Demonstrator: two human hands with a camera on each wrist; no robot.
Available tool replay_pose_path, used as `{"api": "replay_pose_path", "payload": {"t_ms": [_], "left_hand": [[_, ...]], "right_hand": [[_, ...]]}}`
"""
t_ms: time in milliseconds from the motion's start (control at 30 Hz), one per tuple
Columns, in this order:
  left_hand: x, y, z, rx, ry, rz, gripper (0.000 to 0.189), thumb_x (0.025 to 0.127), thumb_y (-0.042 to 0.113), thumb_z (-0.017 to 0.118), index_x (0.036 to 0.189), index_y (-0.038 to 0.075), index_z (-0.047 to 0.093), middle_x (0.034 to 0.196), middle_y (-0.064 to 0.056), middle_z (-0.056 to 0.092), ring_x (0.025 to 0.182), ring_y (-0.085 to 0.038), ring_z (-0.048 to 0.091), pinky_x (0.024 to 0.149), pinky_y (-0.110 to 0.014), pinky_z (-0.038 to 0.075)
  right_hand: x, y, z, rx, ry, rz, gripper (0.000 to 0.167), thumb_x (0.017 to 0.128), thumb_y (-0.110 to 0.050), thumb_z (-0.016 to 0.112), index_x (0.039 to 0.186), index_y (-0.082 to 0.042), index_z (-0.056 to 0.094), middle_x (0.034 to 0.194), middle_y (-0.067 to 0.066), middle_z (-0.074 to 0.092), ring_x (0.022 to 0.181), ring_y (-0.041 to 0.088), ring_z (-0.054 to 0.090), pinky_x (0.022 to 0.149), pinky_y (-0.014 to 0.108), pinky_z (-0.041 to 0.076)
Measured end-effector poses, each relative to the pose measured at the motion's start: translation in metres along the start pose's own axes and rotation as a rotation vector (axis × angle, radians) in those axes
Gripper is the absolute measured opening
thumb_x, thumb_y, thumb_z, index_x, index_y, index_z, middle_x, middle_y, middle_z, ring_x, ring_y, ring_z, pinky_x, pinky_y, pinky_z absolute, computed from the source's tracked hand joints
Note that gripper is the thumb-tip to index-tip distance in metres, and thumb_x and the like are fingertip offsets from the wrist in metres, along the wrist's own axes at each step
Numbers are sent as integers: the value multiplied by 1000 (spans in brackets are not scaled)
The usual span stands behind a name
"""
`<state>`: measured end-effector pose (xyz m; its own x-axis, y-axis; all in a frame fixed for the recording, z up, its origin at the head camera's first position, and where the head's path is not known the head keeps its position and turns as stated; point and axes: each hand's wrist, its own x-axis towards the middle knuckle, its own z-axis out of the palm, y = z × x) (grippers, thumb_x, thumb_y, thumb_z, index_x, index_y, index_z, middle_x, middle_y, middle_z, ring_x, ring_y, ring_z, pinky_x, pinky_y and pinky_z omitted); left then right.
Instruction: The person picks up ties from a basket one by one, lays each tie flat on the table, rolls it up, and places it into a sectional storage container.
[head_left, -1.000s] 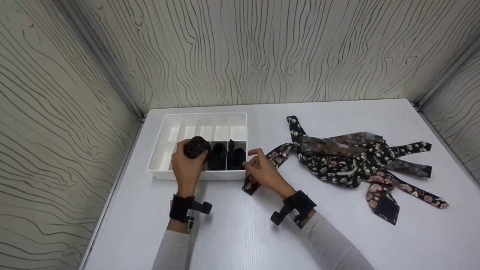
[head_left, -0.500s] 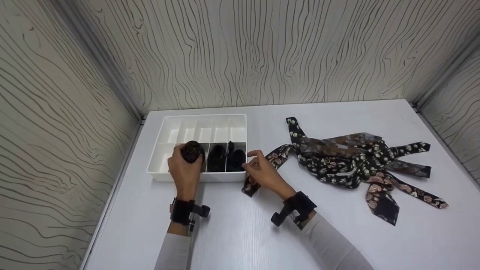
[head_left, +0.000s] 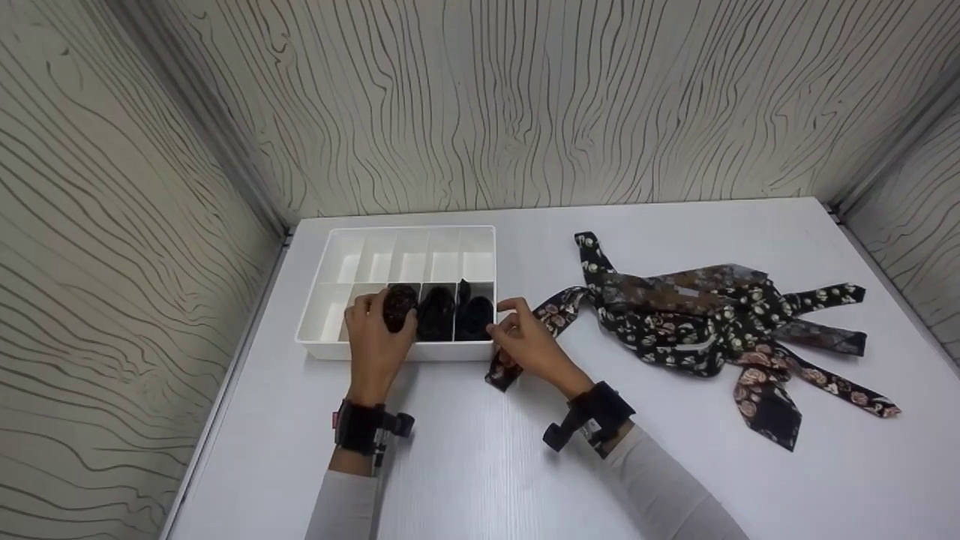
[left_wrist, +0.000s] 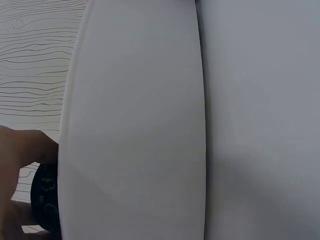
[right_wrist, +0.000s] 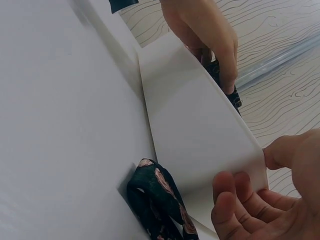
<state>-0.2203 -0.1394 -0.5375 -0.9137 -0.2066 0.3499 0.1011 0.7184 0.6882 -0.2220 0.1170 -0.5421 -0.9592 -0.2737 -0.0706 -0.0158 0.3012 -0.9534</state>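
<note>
A dark rolled-up patterned necktie [head_left: 400, 307] is gripped by my left hand [head_left: 375, 341], low in a front-row compartment of the white divided box [head_left: 322, 350]. In the left wrist view the rolled necktie [left_wrist: 46, 197] shows behind the box's wall [left_wrist: 135, 125], between thumb and fingers. Two more dark rolls, a middle one [head_left: 436, 313] and a right one [head_left: 474, 318], fill the neighbouring front compartments. My right hand [head_left: 529, 345] pinches the box's right front corner; its thumb [right_wrist: 282, 151] lies at the rim and its fingers bend against the outer wall.
Several floral neckties [head_left: 675, 315] lie in a loose heap right of the box. One tie end [head_left: 501, 375] runs left beneath my right hand to the box corner. The box's back row [head_left: 412, 259] shows white compartments. Wood-grain panels [head_left: 480, 105] enclose the white table [head_left: 465, 465].
My left hand shifts slightly left, then back right, and lowers the rolled necktie into the compartment beside the middle roll. The right hand stays at the box corner.
</note>
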Motion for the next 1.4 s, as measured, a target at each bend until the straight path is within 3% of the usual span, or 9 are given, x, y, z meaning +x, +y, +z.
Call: {"api": "replay_pose_path", "payload": {"t_ms": [200, 400, 800, 900, 1000, 1100, 1200, 1300, 1400], "left_hand": [[1, 2, 1, 9, 31, 20, 53, 93, 18, 81, 140, -2, 65, 134, -23, 57, 124, -41, 50, 104, -54, 48], [-2, 0, 5, 19, 58, 53, 27, 90, 12, 85, 112, -2, 78, 123, -19, 68, 119, -39, 54, 101, -50, 50], [-10, 3, 1, 118, 80, 178, 18, 98, 5, 70, 108, -8, 79, 124, -25, 75, 120, -42, 61, 98, -57, 46], [-12, 2, 2, 91, 88, 186, 18, 99, 4, 69, 110, -7, 78, 127, -26, 74, 129, -45, 56, 100, -61, 42], [-16, 2, 6, 7, 137, 213, 19, 100, 1, 67, 114, -6, 76, 134, -25, 71, 138, -45, 51, 110, -61, 42], [-22, 7, 11, -125, 203, 301, 19, 98, -6, 63, 112, -4, 76, 132, -20, 72, 136, -39, 53, 113, -51, 45], [-31, 19, 16, -226, 206, 448, 21, 93, -12, 62, 103, 0, 76, 116, -13, 74, 117, -28, 63, 98, -33, 55], [-45, 34, 23, -249, 96, 606, 21, 88, -13, 66, 99, 2, 75, 104, -8, 72, 98, -20, 67, 84, -23, 57], [-62, 46, 34, -180, -69, 721, 16, 88, 1, 75, 104, 6, 76, 106, -5, 70, 96, -16, 68, 85, -23, 59]], "right_hand": [[0, 0, 1, 0, 1, 3, 46, 106, -20, 65, 144, -4, 44, 95, 7, 67, 65, 16, 64, 59, 28, 53], [-1, -2, 1, -6, 9, -5, 46, 105, -19, 65, 144, -3, 45, 93, 7, 66, 64, 15, 63, 59, 28, 53], [-3, 1, -2, 2, 15, -26, 37, 110, -20, 57, 142, -3, 49, 93, 10, 66, 66, 19, 63, 62, 31, 55], [-7, 8, -7, -101, 56, -98, 28, 110, -12, 52, 137, -4, 58, 100, 14, 69, 80, 21, 65, 74, 33, 55], [-13, 20, -15, -329, 111, -215, 38, 95, 9, 56, 128, -4, 67, 116, 16, 69, 106, 30, 62, 96, 44, 51], [-22, 31, -24, -579, 105, -298, 57, 76, 18, 60, 127, -6, 72, 133, 17, 64, 130, 42, 50, 112, 61, 41], [-30, 37, -29, -722, 82, -331, 52, 78, 15, 69, 123, -10, 76, 134, 16, 66, 131, 44, 50, 112, 65, 41], [-34, 38, -31, -778, 115, -347, 32, 84, 5, 76, 110, -12, 80, 119, 10, 73, 115, 34, 59, 102, 53, 51], [-37, 36, -31, -767, 123, -333, 21, 89, -3, 77, 106, -14, 80, 108, 3, 76, 101, 24, 61, 89, 42, 55]]}}
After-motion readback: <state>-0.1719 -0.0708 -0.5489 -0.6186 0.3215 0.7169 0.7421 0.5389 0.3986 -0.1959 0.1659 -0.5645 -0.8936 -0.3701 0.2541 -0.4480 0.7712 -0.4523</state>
